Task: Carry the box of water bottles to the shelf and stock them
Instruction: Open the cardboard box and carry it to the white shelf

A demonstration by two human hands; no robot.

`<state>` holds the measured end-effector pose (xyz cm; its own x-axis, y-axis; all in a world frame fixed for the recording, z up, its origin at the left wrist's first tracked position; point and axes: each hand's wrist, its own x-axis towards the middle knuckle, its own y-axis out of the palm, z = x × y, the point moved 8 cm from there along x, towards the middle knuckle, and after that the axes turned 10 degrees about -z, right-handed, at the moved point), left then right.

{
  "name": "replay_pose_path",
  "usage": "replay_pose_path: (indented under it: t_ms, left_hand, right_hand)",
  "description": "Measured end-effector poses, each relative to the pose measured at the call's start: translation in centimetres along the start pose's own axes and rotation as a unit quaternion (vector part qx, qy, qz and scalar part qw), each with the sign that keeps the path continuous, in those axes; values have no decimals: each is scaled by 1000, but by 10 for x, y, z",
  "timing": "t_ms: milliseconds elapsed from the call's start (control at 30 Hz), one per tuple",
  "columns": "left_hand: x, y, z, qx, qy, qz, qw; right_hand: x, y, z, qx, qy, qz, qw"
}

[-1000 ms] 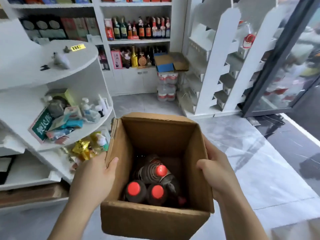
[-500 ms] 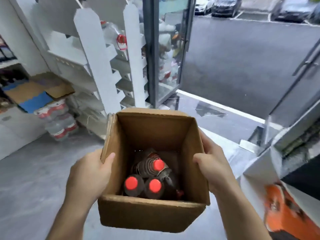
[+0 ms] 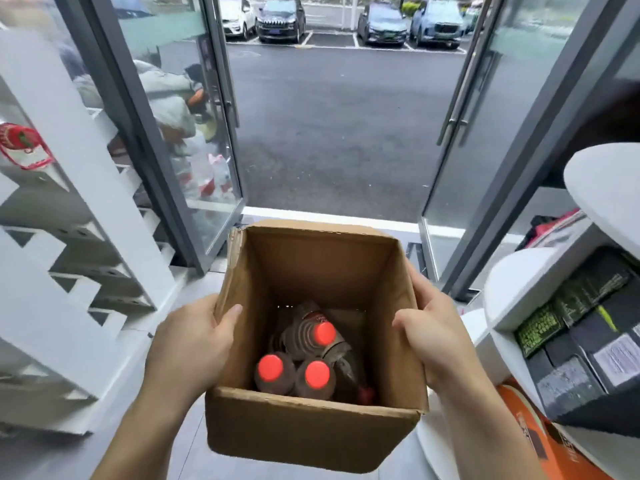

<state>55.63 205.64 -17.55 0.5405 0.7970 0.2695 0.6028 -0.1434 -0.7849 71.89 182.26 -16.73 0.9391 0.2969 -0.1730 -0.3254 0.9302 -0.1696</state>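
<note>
the carry is in hand: left hand (image 3: 194, 344) and right hand (image 3: 433, 336) clamp the side walls of the box (image 3: 311, 431), bottles (image 3: 313, 358) at its bottom; next, reach a shelf.

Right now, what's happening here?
A person carries an open cardboard box, left hand and right hand gripping its side walls. Inside are red-capped bottles, at least three caps showing. The view faces open glass doors to a car park; nothing is stocked yet.
</note>
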Motion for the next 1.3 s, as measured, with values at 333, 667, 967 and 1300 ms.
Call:
replay_pose_path:
  t_ms: [333,667,967,1300]
  left_hand:
    - [234,134,-70,-15,140,103,985]
    - [408,280,-185,-42,302,212,928]
    - [477,435,-303,-81,382,271,880]
    - [535,565,-443,-89,475,328,812]
  right_hand:
    - [187,32,24,34,32,-148,988]
    - [323,24,25,58,69,-364,927]
    - [444,-33,-3,75,117,-467,873]
    - [562,-82,-18,147,123,-569,800]
